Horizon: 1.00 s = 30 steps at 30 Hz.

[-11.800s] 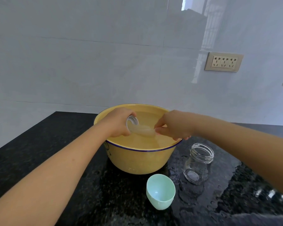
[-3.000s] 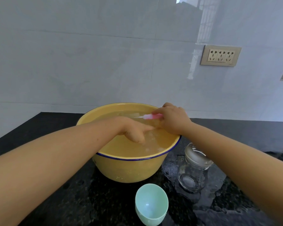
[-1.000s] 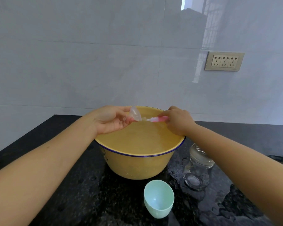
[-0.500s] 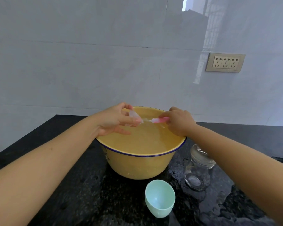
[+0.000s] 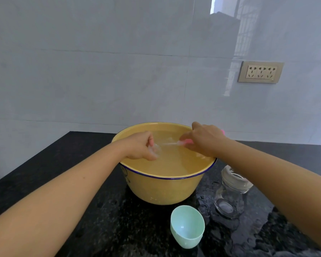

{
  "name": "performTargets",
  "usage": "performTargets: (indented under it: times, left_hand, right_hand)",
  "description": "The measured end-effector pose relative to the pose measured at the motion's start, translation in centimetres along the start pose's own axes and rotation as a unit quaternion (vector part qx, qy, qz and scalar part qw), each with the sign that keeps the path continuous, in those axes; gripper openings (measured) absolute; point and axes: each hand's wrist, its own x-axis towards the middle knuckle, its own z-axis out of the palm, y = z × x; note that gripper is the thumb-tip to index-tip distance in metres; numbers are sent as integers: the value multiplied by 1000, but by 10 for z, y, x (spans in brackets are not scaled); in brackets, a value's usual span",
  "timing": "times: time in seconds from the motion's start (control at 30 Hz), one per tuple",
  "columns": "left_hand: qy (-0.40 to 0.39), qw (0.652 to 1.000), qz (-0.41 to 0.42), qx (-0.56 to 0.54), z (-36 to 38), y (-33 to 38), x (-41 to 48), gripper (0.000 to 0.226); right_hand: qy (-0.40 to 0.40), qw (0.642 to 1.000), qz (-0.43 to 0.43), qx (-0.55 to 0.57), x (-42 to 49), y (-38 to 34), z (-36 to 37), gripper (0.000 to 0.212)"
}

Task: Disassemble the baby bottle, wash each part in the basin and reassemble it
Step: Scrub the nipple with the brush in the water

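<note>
**Teat under the brush, bottle in pieces**

My left grip [image 5: 139,145] is curled round the clear teat [image 5: 154,149] and pinches it just over the water at the left side of the yellow basin [image 5: 165,190]. My right grip [image 5: 205,139] is closed round the pink handle of a small brush [image 5: 171,144]. Its thin pale shaft reaches across the water to the teat. The spot is blurred, so I cannot tell whether the tip is inside.

The bottle is fully apart. Its glass body [image 5: 228,201] stands on the wet desk [image 5: 44,164] just right of the basin, under my right forearm. What looks like the collar [image 5: 237,180] sits on its mouth. The mint cap [image 5: 187,226] lies tilted, open side up, in front of the basin.

With water pooled around the body, I judge it has been washed. I judge the washing is near its end, with the teat the part in hand. What remains is to finish and rinse the teat, seat it in the collar, screw that onto the body and fit the cap.
</note>
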Motion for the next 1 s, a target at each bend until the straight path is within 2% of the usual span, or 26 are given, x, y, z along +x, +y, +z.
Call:
performTargets:
  times: [0.2, 0.27, 0.37, 0.43, 0.57, 0.8, 0.9, 1.0]
  left_hand:
    - [-44, 995, -27, 88, 2, 2, 4, 23]
    - [-54, 990, -47, 122, 2, 4, 4, 35]
    - [-65, 983, -70, 155, 0, 5, 4, 66]
    - [-70, 981, -84, 160, -1, 5, 4, 71]
    - [-63, 984, -104, 127, -5, 6, 4, 70]
    - [-45, 995, -82, 39, -7, 0, 4, 79]
    - [-38, 996, -69, 32, -6, 0, 3, 79]
    - [-16, 998, -63, 25, -6, 0, 3, 71]
  right_hand:
    - [51, 997, -11, -56, -4, -2, -12, 42]
    - [72, 997, -9, -32, -8, -1, -17, 40]
    - [93, 996, -17, -1, -18, -1, -22, 36]
    - [126, 991, -42, -15, -22, 1, -21, 32]
    - [221, 967, -112, -49, -28, 5, -18, 19]
    - [327, 923, -163, -119, -27, 10, -13, 42]
    - [332, 912, -205, -126, -24, 12, -21, 40]
    - [308, 917, -217, -129, -20, 14, -32, 41]
